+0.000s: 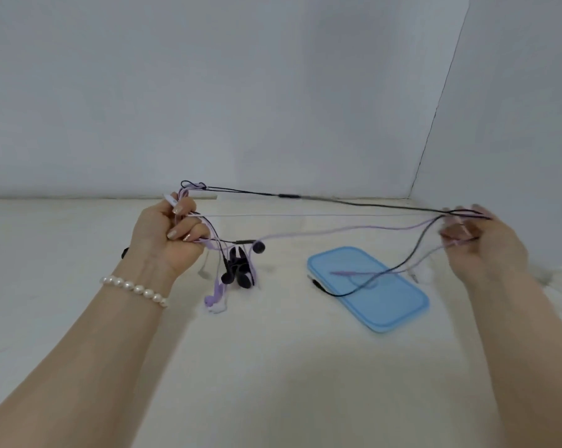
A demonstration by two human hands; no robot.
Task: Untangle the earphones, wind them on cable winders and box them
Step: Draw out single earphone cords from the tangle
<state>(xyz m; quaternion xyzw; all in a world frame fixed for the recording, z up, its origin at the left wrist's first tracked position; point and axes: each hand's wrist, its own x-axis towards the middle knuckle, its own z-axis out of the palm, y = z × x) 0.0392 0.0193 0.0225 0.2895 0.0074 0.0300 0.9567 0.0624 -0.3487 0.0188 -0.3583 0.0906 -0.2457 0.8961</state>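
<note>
My left hand [169, 236] is raised above the table and grips a bunch of tangled earphone cables in black, lilac and white. Black earbuds [237, 270] and a lilac earbud [213, 297] dangle below that fist. A black cable [354, 202], a white cable [305, 215] and a lilac cable [354, 228] stretch across to my right hand [476, 244], which pinches them between blurred fingers. From there the plug ends hang down onto the blue lid [370, 286], with the black plug [316, 282] lying just left of it.
The blue lid lies flat on the pale table [273, 367], right of centre. A small white object [423, 273] sits behind the lid's far right corner. White walls close off the back and the right side.
</note>
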